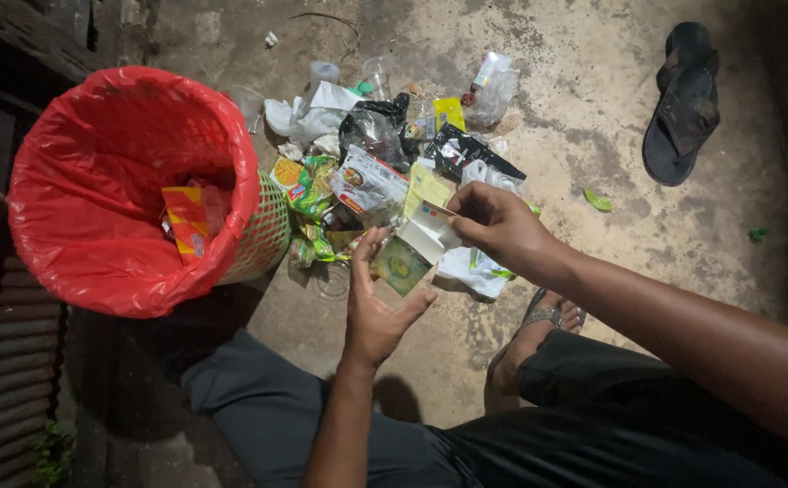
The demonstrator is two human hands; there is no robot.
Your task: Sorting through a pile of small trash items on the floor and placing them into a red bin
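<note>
Litter lies heaped on the concrete floor (pixel 593 117) just right of a green woven plastic basket lined with a red plastic bag (pixel 95 181), and that basket is the landmark for everything else. Inside the basket's liner sits one crumpled red-and-yellow wrapper (pixel 190 217).

Touching the basket's right wall is the pile: green-and-yellow snack packets (pixel 308 185), a white printed sachet (pixel 371 181), a black shiny foil bag (pixel 466 149) and a black plastic bag (pixel 371 126) farther right, white crumpled paper (pixel 312 113) above them. Three clear plastic cups show beyond the pile, away from the person; one (pixel 324 72) is the plainest. A clear plastic bag with a printed packet inside (pixel 493 90) lies at the pile's far right edge.

Right of the basket and nearer the person, the left hand (pixel 376 307) is open, palm up and fingers spread, directly under a small white folded cardboard box (pixel 430 233). The right hand (pixel 498 221) pinches that box at its top edge between thumb and fingers. A green square packet (pixel 403 267) lies between the open palm and the box, resting against the left fingertips.

Well right of the basket, apart from the pile, lies one black rubber sandal (pixel 683 104). A second sandal is on the person's foot (pixel 547 316), below the right wrist. One small green scrap (pixel 597 201) lies between pile and loose sandal.
</note>
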